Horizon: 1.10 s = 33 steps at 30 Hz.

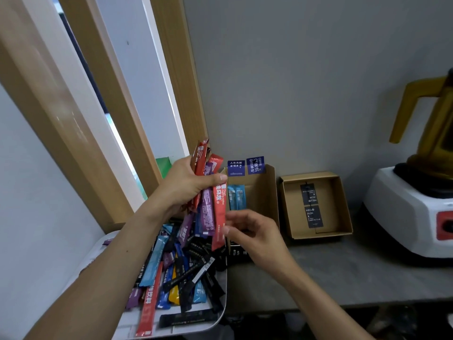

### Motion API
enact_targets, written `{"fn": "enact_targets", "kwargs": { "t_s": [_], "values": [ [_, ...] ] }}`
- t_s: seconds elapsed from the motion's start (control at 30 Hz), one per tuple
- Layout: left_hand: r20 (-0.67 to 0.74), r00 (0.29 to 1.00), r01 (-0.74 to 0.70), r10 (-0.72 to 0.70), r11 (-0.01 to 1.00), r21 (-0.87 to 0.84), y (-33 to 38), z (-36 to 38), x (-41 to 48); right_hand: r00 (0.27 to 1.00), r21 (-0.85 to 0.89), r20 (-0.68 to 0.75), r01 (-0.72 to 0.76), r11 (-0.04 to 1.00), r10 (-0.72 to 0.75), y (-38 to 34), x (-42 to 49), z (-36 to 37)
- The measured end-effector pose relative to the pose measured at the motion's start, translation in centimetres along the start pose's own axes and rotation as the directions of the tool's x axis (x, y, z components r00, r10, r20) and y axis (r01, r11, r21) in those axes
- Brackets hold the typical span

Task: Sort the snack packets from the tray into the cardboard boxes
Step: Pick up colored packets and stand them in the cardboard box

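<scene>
Our left hand grips a bundle of packets upright above the tray. Our right hand has its fingers pinching the red packet at its lower end; the packet runs 12 to 6. The open box holding blue packets lies at 1 o'clock, with the second box at 3 o'clock beyond it on the bench.

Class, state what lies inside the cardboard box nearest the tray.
Some light blue packets lean inside the box; the right hand and the held packets cover its front part, hiding anything there.
</scene>
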<state>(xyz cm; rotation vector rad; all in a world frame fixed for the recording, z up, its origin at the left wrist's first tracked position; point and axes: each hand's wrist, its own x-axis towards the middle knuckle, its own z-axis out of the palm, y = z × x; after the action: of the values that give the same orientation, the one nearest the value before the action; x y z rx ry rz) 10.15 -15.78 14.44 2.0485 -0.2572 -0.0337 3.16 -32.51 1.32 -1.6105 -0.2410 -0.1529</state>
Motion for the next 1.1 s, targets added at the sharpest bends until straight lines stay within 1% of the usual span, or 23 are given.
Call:
{"fn": "enact_targets", "kwargs": {
  "t_s": [0.2, 0.27, 0.33, 0.43, 0.5, 0.57, 0.63, 0.7, 0.73, 0.8, 0.87, 0.9, 0.97, 1.0, 1.03, 1.1],
  "values": [
    [0.056, 0.998, -0.025, 0.022, 0.999, 0.043, 0.4, 1.2, -0.2, 1.0, 0.172, -0.008, 0.007, 0.985, -0.006, 1.0, -0.4, -0.3],
    [0.025, 0.999, -0.042, 0.041, 0.998, 0.05, 0.3, 1.7, -0.4, 0.999, 0.23, -0.046, -0.003, 0.973, 0.014, 1.1, -0.5, -0.2],
    [-0.019, 0.998, -0.062, 0.063, 0.997, 0.041, 0.4, 1.9, -0.6, 0.998, 0.246, -0.06, -0.008, 0.969, 0.023, 1.2, -0.7, -0.1],
    [-0.013, 0.996, -0.087, 0.087, 0.995, 0.046, 0.4, 2.3, -0.6, 0.999, 0.243, -0.049, -0.005, 0.97, 0.018, 1.2, -0.8, 0.3],
    [-0.017, 0.996, -0.091, 0.091, 0.995, 0.034, 0.3, 2.5, -0.6, 0.997, 0.186, -0.081, 0.003, 0.983, 0.012, 1.3, -0.7, 0.6],
    [-0.072, 0.994, -0.08, 0.079, 0.997, -0.006, 0.1, 2.3, -0.5, 0.982, 0.101, -0.19, 0.006, 0.995, 0.013, 1.8, -0.5, 0.6],
    [-0.153, 0.987, -0.066, 0.051, 0.994, -0.09, 0.0, 1.7, -0.3, 0.944, -0.039, -0.329, -0.037, 0.999, 0.022, 2.7, -0.4, 0.3],
    [-0.187, 0.982, -0.061, 0.035, 0.989, -0.133, 0.1, 0.9, -0.5, 0.91, -0.241, -0.415, -0.099, 0.965, -0.01, 3.6, -0.2, 0.1],
    [-0.18, 0.983, -0.054, 0.028, 0.989, -0.138, 0.1, 0.7, -0.6, 0.897, -0.359, -0.438, -0.116, 0.926, -0.057, 3.9, 0.1, 0.0],
    [-0.138, 0.99, -0.036, 0.016, 0.989, -0.143, 0.0, 0.9, -1.0, 0.888, -0.559, -0.437, -0.141, 0.817, -0.146, 4.3, 1.3, 0.2],
    [-0.109, 0.994, -0.041, 0.027, 0.991, -0.128, -0.3, 1.3, -1.4, 0.882, -0.692, -0.433, -0.196, 0.695, -0.183, 4.0, 2.9, 0.6],
    [-0.104, 0.994, -0.045, 0.033, 0.992, -0.117, -0.4, 1.5, -1.4, 0.882, -0.742, -0.435, -0.239, 0.626, -0.179, 3.8, 3.8, 0.8],
    [-0.103, 0.994, -0.04, 0.028, 0.991, -0.126, -0.7, 1.5, -1.5, 0.887, -0.797, -0.445, -0.328, 0.506, -0.125, 3.4, 5.2, 0.9],
    [-0.102, 0.995, -0.037, 0.024, 0.99, -0.135, -0.8, 1.5, -1.5, 0.891, -0.81, -0.442, -0.35, 0.471, -0.098, 3.3, 5.8, 0.9],
    [-0.099, 0.995, -0.032, 0.018, 0.989, -0.142, -0.9, 1.4, -1.5, 0.897, -0.815, -0.436, -0.359, 0.455, -0.073, 3.4, 6.3, 0.8],
    [-0.091, 0.996, -0.016, 0.001, 0.987, -0.163, -1.1, 1.2, -1.4, 0.903, -0.811, -0.427, -0.366, 0.455, -0.035, 3.8, 6.9, 0.6]
  ]
}}
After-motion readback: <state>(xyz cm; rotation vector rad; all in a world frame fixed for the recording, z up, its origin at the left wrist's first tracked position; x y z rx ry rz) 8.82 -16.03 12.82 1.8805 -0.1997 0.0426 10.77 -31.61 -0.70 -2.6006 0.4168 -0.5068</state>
